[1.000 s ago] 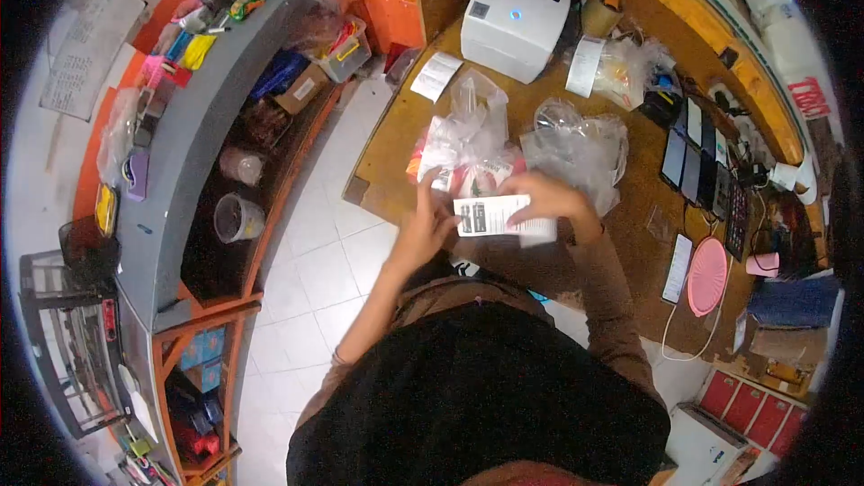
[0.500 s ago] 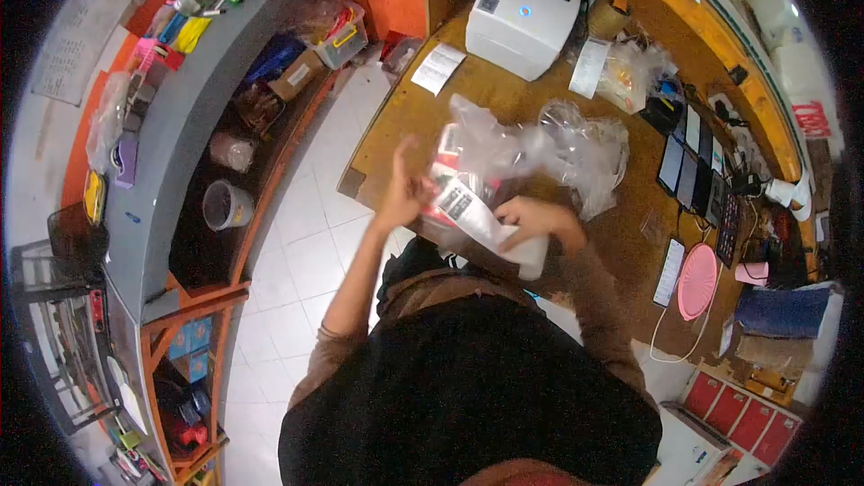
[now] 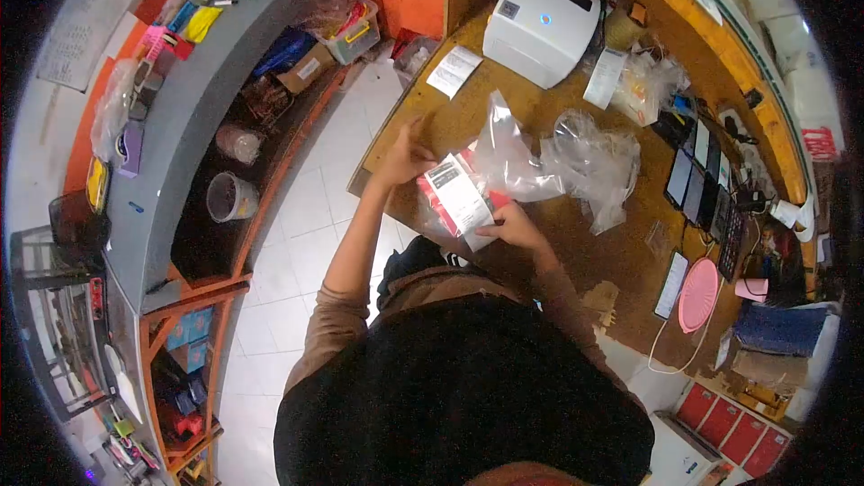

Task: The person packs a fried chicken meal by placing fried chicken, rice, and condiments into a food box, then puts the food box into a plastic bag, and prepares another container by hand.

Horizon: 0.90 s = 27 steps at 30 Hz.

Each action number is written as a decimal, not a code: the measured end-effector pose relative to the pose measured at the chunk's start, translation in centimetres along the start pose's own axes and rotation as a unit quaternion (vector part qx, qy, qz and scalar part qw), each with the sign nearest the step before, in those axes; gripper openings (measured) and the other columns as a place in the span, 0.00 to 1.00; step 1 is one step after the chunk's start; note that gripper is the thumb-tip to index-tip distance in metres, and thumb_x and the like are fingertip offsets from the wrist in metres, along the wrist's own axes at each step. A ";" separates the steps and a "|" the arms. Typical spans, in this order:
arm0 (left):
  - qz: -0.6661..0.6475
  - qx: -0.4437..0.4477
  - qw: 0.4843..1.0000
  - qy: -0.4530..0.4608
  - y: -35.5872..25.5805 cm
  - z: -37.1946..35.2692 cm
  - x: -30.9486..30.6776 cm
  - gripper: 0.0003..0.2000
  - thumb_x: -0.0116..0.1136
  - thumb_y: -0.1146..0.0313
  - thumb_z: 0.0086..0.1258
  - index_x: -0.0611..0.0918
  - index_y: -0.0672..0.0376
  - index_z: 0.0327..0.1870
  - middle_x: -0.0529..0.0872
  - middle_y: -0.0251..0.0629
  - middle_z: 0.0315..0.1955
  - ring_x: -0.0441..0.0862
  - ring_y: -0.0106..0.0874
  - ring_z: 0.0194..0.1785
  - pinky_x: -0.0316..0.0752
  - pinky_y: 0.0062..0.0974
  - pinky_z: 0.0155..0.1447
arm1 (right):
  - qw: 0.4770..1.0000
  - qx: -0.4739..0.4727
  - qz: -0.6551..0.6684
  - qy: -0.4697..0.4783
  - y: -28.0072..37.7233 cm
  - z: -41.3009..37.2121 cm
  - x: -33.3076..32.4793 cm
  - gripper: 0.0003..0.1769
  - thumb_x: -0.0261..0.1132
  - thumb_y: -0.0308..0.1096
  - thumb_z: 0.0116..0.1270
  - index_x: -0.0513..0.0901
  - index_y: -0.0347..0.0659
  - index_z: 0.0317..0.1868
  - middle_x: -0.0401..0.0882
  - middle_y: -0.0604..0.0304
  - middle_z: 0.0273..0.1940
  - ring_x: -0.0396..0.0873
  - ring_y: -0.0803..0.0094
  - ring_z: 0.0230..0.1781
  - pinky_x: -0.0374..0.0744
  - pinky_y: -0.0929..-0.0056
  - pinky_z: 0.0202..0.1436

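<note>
A red-and-white package (image 3: 435, 207) in clear plastic, with a printed white label (image 3: 459, 193) on its top, is at the table's near edge. My right hand (image 3: 515, 227) grips the lower right corner of the package and label, thumb on top. At the upper left side, my left hand (image 3: 407, 162) touches or nearly touches the package; one finger stretches away and the others reach toward its edge. Clear plastic wrap (image 3: 504, 148) stands up just behind the package. More crumpled clear plastic (image 3: 594, 162) lies to its right.
A white label printer (image 3: 543, 25) stands at the back of the brown table (image 3: 558, 256), near a printed slip (image 3: 454, 71). Several phones (image 3: 681, 175), a keyboard (image 3: 733, 238) and a pink basket (image 3: 698, 295) are to the right. A grey-topped shelf (image 3: 193, 117) is at the left.
The label, bent up at its lower end before, now lies flatter on the package. My right hand has moved up and left, closer to the package. My left hand has shifted slightly up.
</note>
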<state>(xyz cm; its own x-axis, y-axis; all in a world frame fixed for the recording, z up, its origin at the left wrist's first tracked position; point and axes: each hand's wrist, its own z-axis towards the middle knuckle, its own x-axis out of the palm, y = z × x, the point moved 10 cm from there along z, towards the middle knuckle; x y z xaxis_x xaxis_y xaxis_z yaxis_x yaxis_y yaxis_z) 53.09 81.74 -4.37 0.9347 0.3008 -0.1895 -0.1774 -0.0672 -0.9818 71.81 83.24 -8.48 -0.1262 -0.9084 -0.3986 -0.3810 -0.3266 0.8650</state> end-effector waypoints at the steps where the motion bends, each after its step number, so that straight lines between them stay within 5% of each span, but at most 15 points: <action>1: -0.001 0.002 1.000 -0.002 0.6 0.3 0.0 0.37 0.60 0.78 0.48 0.52 0.56 0.59 0.78 0.37 0.23 0.75 0.25 0.27 0.70 0.21 0.31 | 0.999 0.040 0.024 -0.010 -1.3 0.1 0.3 0.10 0.67 0.33 0.47 0.80 0.35 0.27 0.79 0.61 0.28 0.73 0.80 0.28 0.70 0.79 0.36; 3: 0.190 0.026 0.981 -0.012 -0.1 0.7 -0.1 0.36 0.61 0.78 0.47 0.55 0.56 0.58 0.78 0.35 0.24 0.74 0.26 0.26 0.70 0.21 0.29 | 0.996 0.077 0.046 -0.022 -1.8 0.0 0.5 0.10 0.66 0.33 0.48 0.80 0.35 0.27 0.79 0.62 0.29 0.73 0.81 0.29 0.70 0.80 0.37; 5: 0.177 0.028 0.983 -0.049 -1.0 0.0 -0.3 0.33 0.61 0.76 0.49 0.58 0.56 0.57 0.76 0.34 0.27 0.74 0.26 0.30 0.70 0.21 0.33 | 0.995 -0.061 0.062 -0.041 1.2 -0.4 0.0 0.10 0.65 0.32 0.50 0.80 0.33 0.30 0.78 0.63 0.32 0.72 0.82 0.31 0.70 0.81 0.37; 7: 0.162 0.025 0.983 -0.083 -1.0 -1.1 -0.4 0.30 0.60 0.73 0.51 0.61 0.57 0.56 0.75 0.34 0.30 0.73 0.26 0.35 0.69 0.22 0.36 | 0.992 -0.003 0.122 0.041 0.5 -1.3 1.2 0.11 0.64 0.31 0.51 0.79 0.32 0.33 0.78 0.63 0.32 0.72 0.82 0.32 0.70 0.81 0.38; 9: 0.078 0.065 0.949 -0.299 -0.7 -3.7 -3.9 0.20 0.57 0.67 0.56 0.69 0.63 0.49 0.75 0.35 0.32 0.72 0.25 0.36 0.67 0.20 0.40 | 0.974 0.056 0.180 0.125 1.1 -2.7 2.3 0.11 0.63 0.30 0.53 0.78 0.32 0.35 0.78 0.62 0.32 0.72 0.82 0.33 0.69 0.81 0.38; 10: 0.077 0.062 0.948 -0.301 -0.5 -4.9 -4.0 0.20 0.57 0.67 0.56 0.69 0.63 0.49 0.75 0.35 0.32 0.72 0.25 0.36 0.67 0.20 0.40 | 0.962 0.014 0.221 0.159 3.2 -3.5 2.5 0.12 0.61 0.29 0.54 0.76 0.32 0.38 0.77 0.61 0.34 0.72 0.80 0.35 0.70 0.80 0.39; 12: -0.155 -0.114 0.924 -0.331 1.2 -9.1 -3.8 0.15 0.53 0.62 0.58 0.74 0.65 0.40 0.73 0.37 0.37 0.70 0.27 0.37 0.64 0.21 0.44 | 0.943 -0.025 0.263 0.202 6.8 -4.8 2.9 0.13 0.59 0.28 0.56 0.75 0.32 0.41 0.77 0.60 0.36 0.72 0.79 0.37 0.70 0.79 0.40; 14: -0.177 -0.078 0.910 -0.366 -3.4 -12.5 -2.6 0.13 0.53 0.63 0.58 0.75 0.66 0.35 0.71 0.36 0.38 0.68 0.27 0.39 0.62 0.22 0.46 | 0.878 -0.067 0.465 0.087 9.6 -4.0 1.2 0.14 0.55 0.26 0.58 0.72 0.33 0.45 0.75 0.59 0.41 0.72 0.76 0.40 0.71 0.77 0.42; 15: -0.197 -0.036 0.897 -0.394 -5.7 -14.2 -2.1 0.12 0.52 0.64 0.58 0.75 0.66 0.31 0.70 0.36 0.40 0.67 0.26 0.42 0.61 0.22 0.47 | 0.880 -0.017 0.475 0.015 8.0 -3.0 1.3 0.12 0.56 0.28 0.58 0.72 0.34 0.43 0.76 0.61 0.33 0.74 0.78 0.34 0.73 0.83 0.34; 16: -0.193 -0.038 0.894 -0.403 -7.0 -16.0 -1.3 0.12 0.52 0.64 0.58 0.75 0.66 0.31 0.70 0.36 0.40 0.67 0.26 0.42 0.61 0.22 0.47 | 0.879 -0.017 0.476 0.025 9.3 -2.3 2.1 0.12 0.56 0.28 0.58 0.72 0.34 0.43 0.76 0.61 0.33 0.74 0.78 0.34 0.73 0.83 0.34; 18: -0.229 0.014 0.896 -0.380 -9.7 -18.3 0.7 0.08 0.56 0.67 0.55 0.76 0.63 0.25 0.69 0.35 0.39 0.65 0.26 0.45 0.58 0.23 0.50 | 0.823 -0.040 0.555 -0.114 11.9 -1.6 -0.1 0.11 0.53 0.28 0.60 0.71 0.35 0.43 0.75 0.61 0.34 0.73 0.79 0.33 0.72 0.85 0.31; 20: -0.182 -0.001 0.909 -0.374 -10.4 -19.6 2.7 0.05 0.59 0.71 0.51 0.77 0.62 0.21 0.68 0.34 0.39 0.63 0.27 0.46 0.56 0.26 0.52 | 0.824 -0.061 0.557 -0.090 13.4 -1.3 0.9 0.10 0.52 0.27 0.60 0.69 0.35 0.43 0.74 0.61 0.35 0.73 0.80 0.33 0.73 0.83 0.33; 22: 0.086 -0.027 0.916 -0.391 -9.9 -19.9 3.6 0.05 0.60 0.73 0.50 0.76 0.62 0.21 0.70 0.36 0.37 0.65 0.28 0.45 0.60 0.23 0.48 | 0.830 -0.134 0.530 -0.109 14.3 -1.4 1.2 0.10 0.52 0.27 0.60 0.69 0.33 0.42 0.73 0.62 0.35 0.72 0.80 0.33 0.75 0.80 0.35; 24: -0.106 -0.069 0.913 -0.387 -7.1 -20.2 4.6 0.04 0.59 0.74 0.52 0.76 0.62 0.22 0.73 0.35 0.31 0.69 0.25 0.38 0.63 0.18 0.42 | 0.816 -0.142 0.547 -0.122 14.5 -2.0 1.6 0.11 0.53 0.27 0.60 0.68 0.33 0.43 0.73 0.62 0.35 0.72 0.79 0.33 0.76 0.78 0.36; 27: -0.255 -0.127 0.895 -0.342 -5.8 -21.2 6.2 0.05 0.57 0.76 0.54 0.75 0.62 0.21 0.75 0.32 0.25 0.70 0.21 0.30 0.63 0.15 0.37 | 0.802 -0.002 0.584 -0.122 11.4 -3.3 2.3 0.10 0.54 0.28 0.59 0.69 0.37 0.42 0.72 0.62 0.35 0.72 0.80 0.35 0.77 0.79 0.33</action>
<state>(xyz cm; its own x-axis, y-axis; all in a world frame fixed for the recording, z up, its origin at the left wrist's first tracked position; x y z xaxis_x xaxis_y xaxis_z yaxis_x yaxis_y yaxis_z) 66.41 63.84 0.34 0.4515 0.8604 0.2363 0.3759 0.0568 -0.9249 70.18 76.58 1.46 -0.5716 -0.5169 0.6372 0.1308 0.7093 0.6927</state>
